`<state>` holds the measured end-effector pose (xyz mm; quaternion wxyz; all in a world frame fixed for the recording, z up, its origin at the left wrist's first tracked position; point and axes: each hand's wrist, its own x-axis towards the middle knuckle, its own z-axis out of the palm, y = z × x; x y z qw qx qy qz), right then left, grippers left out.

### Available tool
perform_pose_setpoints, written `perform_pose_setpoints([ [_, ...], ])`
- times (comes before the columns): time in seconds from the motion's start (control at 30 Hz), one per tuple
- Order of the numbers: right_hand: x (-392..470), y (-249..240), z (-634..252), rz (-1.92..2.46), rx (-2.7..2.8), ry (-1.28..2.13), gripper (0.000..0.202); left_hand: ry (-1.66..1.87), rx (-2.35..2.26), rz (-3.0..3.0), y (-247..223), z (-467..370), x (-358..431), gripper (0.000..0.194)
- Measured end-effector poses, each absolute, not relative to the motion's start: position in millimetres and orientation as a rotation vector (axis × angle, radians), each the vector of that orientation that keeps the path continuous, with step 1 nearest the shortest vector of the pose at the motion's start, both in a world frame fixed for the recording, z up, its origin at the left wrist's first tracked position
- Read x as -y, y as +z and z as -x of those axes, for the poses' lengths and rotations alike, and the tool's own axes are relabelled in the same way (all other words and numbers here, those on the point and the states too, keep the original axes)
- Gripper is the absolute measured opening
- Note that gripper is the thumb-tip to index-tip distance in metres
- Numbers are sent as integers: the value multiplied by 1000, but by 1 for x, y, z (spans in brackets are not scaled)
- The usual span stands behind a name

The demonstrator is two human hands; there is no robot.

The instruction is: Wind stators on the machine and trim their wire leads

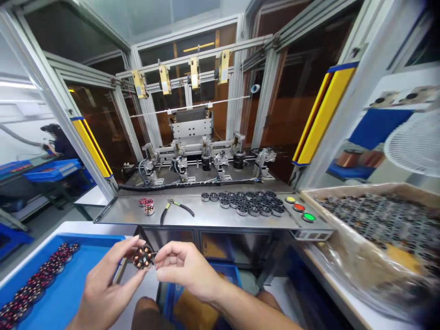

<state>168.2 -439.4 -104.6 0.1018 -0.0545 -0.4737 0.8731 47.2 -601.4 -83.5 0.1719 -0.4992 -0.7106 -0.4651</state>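
A round motor stator (142, 258) with copper windings on a dark core is held upright by its rim between the thumb and fingers of my left hand (107, 283). My right hand (188, 269) is at its right side, thumb and fingertips pinched together close to the edge. A thin line, perhaps a wire end, shows by those fingertips; what they grip is too small to make out. Beyond my hands, on the metal ledge, lie cutting pliers (176, 208) with black and green handles. Left of them sit a few stators with red and copper windings (148, 209).
Several black stator cores (252, 204) stand in rows on the metal ledge (192, 221), beside yellow, red and green buttons (299, 207). A blue tray (85, 275) of wound stators is at left, a lined box (347, 256) of cores at right. Behind stands a winding machine (192, 130). Far left, a person (62, 140).
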Motion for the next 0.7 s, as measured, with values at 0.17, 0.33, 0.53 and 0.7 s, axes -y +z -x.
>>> perform_pose_setpoints([
  [0.17, 445, -112, -174, -26, 1306, 2393, 29, -1405, 2015, 1419, -89, -73, 600, 59],
  [0.33, 445, -121, -211, -207, 1501, 1848, 16, -1859, 2066, 1093, -87, -108, 585, 56],
  [0.53, 430, -119, -268, -473, 1762, 1545, 14, -2220, 2054, 1097, -90, -122, 571, 57],
  [0.7, 421, -111, -294, 60, 1501, 1978, 30, -2198, 2047, 1254, -103, -142, 567, 46],
])
